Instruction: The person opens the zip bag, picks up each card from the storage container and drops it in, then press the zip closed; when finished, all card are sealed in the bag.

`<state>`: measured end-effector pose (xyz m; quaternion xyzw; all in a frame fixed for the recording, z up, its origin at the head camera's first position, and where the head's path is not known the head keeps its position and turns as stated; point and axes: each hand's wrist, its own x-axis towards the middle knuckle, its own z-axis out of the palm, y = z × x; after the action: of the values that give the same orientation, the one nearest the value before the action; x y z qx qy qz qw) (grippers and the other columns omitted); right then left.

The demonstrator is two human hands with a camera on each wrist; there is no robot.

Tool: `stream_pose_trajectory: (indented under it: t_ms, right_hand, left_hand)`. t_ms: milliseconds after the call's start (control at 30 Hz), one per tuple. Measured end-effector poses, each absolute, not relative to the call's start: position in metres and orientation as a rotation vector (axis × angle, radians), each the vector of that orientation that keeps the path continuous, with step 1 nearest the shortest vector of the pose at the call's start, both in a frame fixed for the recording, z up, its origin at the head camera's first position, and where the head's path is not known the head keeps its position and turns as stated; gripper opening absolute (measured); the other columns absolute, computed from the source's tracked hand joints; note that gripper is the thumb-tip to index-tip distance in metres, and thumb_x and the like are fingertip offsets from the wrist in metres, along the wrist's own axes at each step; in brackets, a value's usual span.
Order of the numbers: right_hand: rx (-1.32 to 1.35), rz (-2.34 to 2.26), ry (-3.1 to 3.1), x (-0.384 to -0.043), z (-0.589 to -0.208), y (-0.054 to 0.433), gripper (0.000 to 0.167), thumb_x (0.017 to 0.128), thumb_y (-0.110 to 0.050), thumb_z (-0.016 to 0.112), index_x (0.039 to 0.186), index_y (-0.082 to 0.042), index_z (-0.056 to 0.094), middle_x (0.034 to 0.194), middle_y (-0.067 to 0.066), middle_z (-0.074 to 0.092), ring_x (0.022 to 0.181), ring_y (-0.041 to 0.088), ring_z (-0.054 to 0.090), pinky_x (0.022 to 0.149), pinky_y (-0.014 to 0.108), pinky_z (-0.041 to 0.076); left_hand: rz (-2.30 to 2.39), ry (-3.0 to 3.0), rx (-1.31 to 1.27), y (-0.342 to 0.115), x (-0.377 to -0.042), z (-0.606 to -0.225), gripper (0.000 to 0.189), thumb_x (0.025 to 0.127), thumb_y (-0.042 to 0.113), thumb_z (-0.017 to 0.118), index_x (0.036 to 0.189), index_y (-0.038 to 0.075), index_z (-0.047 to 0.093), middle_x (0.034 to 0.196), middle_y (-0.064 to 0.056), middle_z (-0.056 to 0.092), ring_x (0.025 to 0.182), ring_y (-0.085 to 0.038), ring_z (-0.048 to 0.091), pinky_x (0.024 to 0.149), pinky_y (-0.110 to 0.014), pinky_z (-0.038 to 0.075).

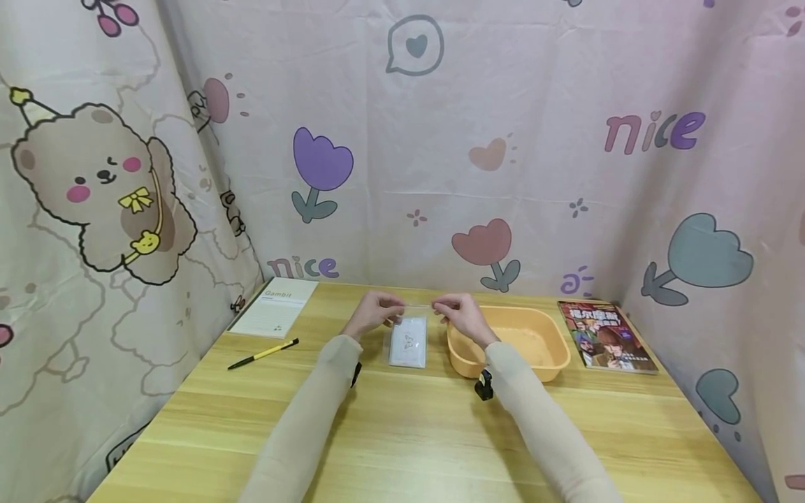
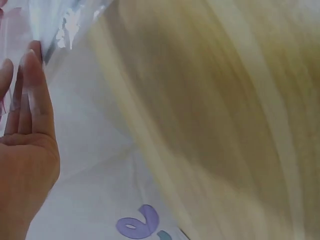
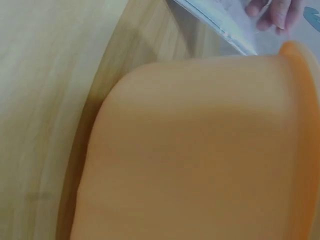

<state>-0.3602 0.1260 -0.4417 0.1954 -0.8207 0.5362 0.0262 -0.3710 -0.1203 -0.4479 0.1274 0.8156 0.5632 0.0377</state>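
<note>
A clear zip bag (image 1: 408,342) with a pale flat item inside, small printing on its front, hangs or stands over the table between both hands. My left hand (image 1: 379,312) pinches the top edge of the bag near its left corner. At the right end of that same edge, my right hand (image 1: 464,316) pinches with thumb and fingers. The left wrist view has the left hand (image 2: 30,145) at its left side, the shiny plastic film (image 2: 70,25) by its fingertips. Film from the bag (image 3: 220,20) also crosses the top of the right wrist view.
An orange plastic basin (image 1: 560,349) stands just right of the bag, under the right forearm. Beyond it lies a magazine (image 1: 606,339). On the left are a notepad (image 1: 273,307) and a yellow-black pen (image 1: 263,354). A printed curtain (image 1: 390,140) hangs behind the wooden table (image 1: 402,433).
</note>
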Motion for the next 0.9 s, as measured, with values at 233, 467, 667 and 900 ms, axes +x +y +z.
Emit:
stream_pose_trajectory:
  t_ms: [233, 467, 667, 900]
  right_hand:
    - [0.591, 1.692, -2.531, -0.356, -0.444, 0.132, 0.021, 0.097, -0.012, 0.062, 0.112, -0.001, 0.071, 0.099, 0.014, 0.074, 0.089, 0.031, 0.069, 0.069, 0.030, 0.063]
    - [0.596, 1.743, -2.501, -0.351, -0.450, 0.136, 0.022, 0.096, -0.012, 0.063, 0.112, 0.002, 0.070, 0.103, 0.023, 0.072, 0.092, 0.039, 0.067, 0.076, 0.048, 0.062]
    - [0.599, 1.719, -2.533, -0.347, -0.451, 0.141, 0.021, 0.097, -0.012, 0.061, 0.111, 0.001, 0.070, 0.105, 0.025, 0.070, 0.086, 0.026, 0.069, 0.075, 0.047, 0.062]
    - [0.593, 1.744, -2.513, -0.343, -0.452, 0.153, 0.022, 0.098, -0.012, 0.061, 0.111, 0.003, 0.070, 0.107, 0.031, 0.068, 0.089, 0.029, 0.069, 0.073, 0.042, 0.063]
  left_hand:
    - [1.687, 2.497, 0.350, -0.123, -0.378, -0.464, 0.017, 0.093, 0.006, 0.066, 0.107, -0.001, 0.072, 0.097, -0.018, 0.073, 0.077, -0.023, 0.069, 0.070, -0.032, 0.062]
    - [1.632, 2.548, 0.317, -0.126, -0.381, -0.474, 0.016, 0.095, 0.006, 0.063, 0.106, 0.001, 0.073, 0.093, -0.015, 0.072, 0.077, -0.022, 0.067, 0.069, -0.030, 0.062]
    - [1.629, 2.539, 0.261, -0.126, -0.380, -0.477, 0.019, 0.097, 0.005, 0.059, 0.111, -0.002, 0.071, 0.096, -0.017, 0.069, 0.076, -0.022, 0.067, 0.065, -0.028, 0.061]
    - [1.628, 2.477, 0.232, -0.122, -0.378, -0.477, 0.023, 0.098, 0.005, 0.057, 0.116, -0.005, 0.067, 0.091, -0.019, 0.068, 0.074, -0.022, 0.065, 0.059, -0.026, 0.060]
